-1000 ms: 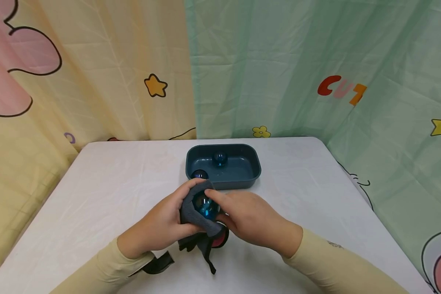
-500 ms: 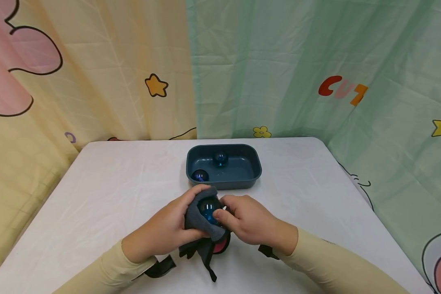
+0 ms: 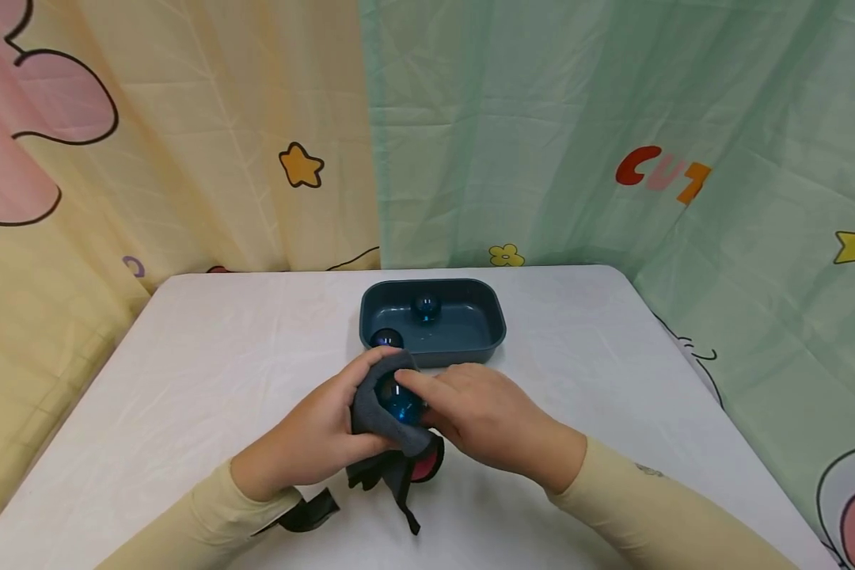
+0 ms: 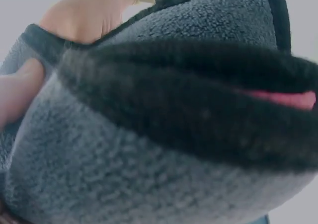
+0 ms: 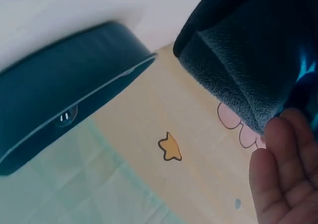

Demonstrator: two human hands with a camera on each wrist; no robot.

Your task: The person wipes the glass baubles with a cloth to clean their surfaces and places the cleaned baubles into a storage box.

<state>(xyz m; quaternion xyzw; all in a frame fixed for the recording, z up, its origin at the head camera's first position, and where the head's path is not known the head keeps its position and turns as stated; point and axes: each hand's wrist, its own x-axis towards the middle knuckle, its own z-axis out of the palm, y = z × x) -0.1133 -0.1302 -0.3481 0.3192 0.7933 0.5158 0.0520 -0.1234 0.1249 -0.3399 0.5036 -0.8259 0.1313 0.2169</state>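
In the head view, my left hand grips a grey fleecy cloth with black edging, cupped around a shiny blue ball. A red-pink patch shows on the cloth's underside, and black ends dangle below. My right hand holds the ball's exposed side, its thumb over the top and its other fingers mostly hidden. The left wrist view is filled by the cloth. Curled fingers of my right hand lie against the ball beside the cloth in the right wrist view.
Just beyond my hands stands a dark blue-green rectangular tub. Inside it are a blue ball towards the back and a darker ball at the near left corner. A white cloth covers the table; printed curtains hang behind.
My right hand has rolled over the ball, its thumb shifting from the near side to the top. Cloth and left hand have moved slightly left and towards the tub.
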